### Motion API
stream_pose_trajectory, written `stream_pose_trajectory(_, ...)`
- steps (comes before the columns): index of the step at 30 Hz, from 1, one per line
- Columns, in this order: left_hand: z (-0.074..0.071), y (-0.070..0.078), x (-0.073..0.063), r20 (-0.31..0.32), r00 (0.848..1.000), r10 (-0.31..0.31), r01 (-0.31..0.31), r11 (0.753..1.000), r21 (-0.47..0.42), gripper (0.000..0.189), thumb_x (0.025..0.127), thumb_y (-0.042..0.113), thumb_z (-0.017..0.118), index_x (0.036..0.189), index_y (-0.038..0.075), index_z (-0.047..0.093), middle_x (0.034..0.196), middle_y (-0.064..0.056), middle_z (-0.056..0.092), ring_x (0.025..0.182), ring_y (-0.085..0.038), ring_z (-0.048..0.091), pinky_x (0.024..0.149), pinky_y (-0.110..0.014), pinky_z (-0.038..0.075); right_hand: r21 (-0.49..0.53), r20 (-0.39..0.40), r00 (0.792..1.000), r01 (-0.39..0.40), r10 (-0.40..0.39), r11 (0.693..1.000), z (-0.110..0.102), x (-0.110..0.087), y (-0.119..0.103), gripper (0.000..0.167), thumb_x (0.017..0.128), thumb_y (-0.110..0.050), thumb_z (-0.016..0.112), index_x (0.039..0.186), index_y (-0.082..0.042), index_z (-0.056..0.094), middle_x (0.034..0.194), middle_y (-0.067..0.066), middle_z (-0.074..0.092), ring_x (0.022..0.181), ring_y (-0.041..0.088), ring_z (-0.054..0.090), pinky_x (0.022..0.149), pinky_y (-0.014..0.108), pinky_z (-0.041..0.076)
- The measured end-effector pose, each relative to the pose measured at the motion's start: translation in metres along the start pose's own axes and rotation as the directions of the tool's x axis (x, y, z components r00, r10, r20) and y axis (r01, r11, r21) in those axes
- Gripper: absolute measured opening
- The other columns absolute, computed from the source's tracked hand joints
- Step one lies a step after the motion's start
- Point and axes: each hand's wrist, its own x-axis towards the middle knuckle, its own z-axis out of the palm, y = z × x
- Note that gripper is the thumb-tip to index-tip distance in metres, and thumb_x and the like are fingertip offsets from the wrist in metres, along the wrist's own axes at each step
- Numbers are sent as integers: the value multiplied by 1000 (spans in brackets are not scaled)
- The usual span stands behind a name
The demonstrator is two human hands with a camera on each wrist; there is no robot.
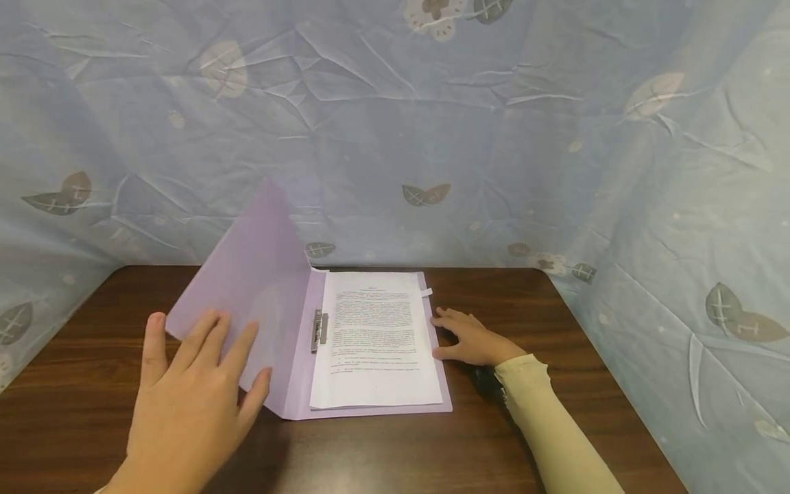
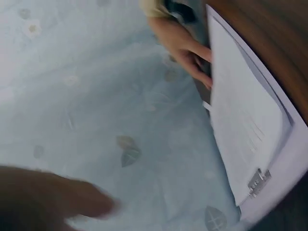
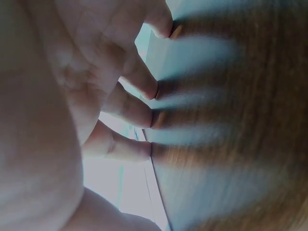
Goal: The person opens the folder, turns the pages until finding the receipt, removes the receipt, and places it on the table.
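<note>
Here, a person's left hand (image 1: 188, 405) spreads its fingers at the raised left cover (image 1: 253, 267) of a lilac folder (image 1: 299, 387) lying mid-table, contact unclear from here; the right hand (image 1: 472, 339), fingers loosely extended, rests fingertips on the wooden table (image 1: 500, 291) beside the printed pages (image 1: 376, 384).

There are two hands (image 1: 191, 391) (image 1: 474, 340), one folder (image 1: 262, 274), one clip (image 1: 317, 331).
</note>
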Motion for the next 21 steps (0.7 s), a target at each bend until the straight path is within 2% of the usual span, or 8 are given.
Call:
stream_pose_trajectory(2,-4,-5,-6,114,993,-22,18,999,41,85,105,60,16,117,-3,72,106,-29,69,106,-45,64,124,-61,11,2,1,1000,10,-10,1000,0,0,0,79,94,-44,72,157,-4,43,169,18,25,157,41,16,124,65,8)
stream_pose_trajectory(5,1,-14,-13,186,982,-17,2,997,82,70,101,59,42,111,-4,71,90,-26,69,91,-46,67,115,-66,26,7,5,1000,17,-17,1000,0,1,0,79,95,-44,72,157,-4,42,169,19,24,157,42,16,123,66,8)
stream_pose_trajectory(7,8,-20,-16,190,982,-7,-13,994,106,57,89,51,65,105,-3,71,79,-23,66,80,-46,66,100,-70,37,7,7,1000,15,-15,1000,0,1,0,80,95,-44,72,157,-5,42,169,19,23,157,42,15,123,66,7)
stream_pose_trajectory(9,17,-23,-17,224,974,-29,1,992,124,53,72,41,84,101,-3,70,73,-22,63,76,-47,64,88,-73,41,4,9,1000,10,-10,1000,0,1,1,80,95,-45,71,157,-5,42,169,18,23,157,41,15,123,65,7)
stream_pose_trajectory(13,35,-29,-16,345,934,-90,37,987,155,53,69,42,92,92,0,68,69,-18,59,72,-45,62,79,-70,43,3,10,1000,10,-10,1000,1,1,1,80,95,-45,72,157,-5,42,169,19,24,157,41,16,123,65,7)
stream_pose_trajectory(17,52,-34,-12,461,877,-140,80,986,146,52,72,46,90,89,2,66,73,-17,58,75,-44,61,72,-65,44,4,5,1000,3,-3,1000,0,0,-1,79,94,-44,73,157,-5,43,169,18,25,157,40,16,124,64,8)
stream_pose_trajectory(19,60,-34,-8,537,819,-200,148,979,139,54,76,49,87,93,1,67,79,-20,59,80,-45,60,67,-64,45,0,2,1000,3,-3,1000,0,0,-1,79,94,-43,73,157,-5,43,169,18,25,157,40,17,123,65,8)
stream_pose_trajectory(21,69,-34,-4,620,736,-273,234,961,145,58,80,52,82,98,-1,68,86,-23,58,87,-48,60,64,-65,47,-1,1,1000,5,-5,1000,0,0,-1,79,94,-43,73,156,-5,43,168,18,26,157,41,17,123,65,9)
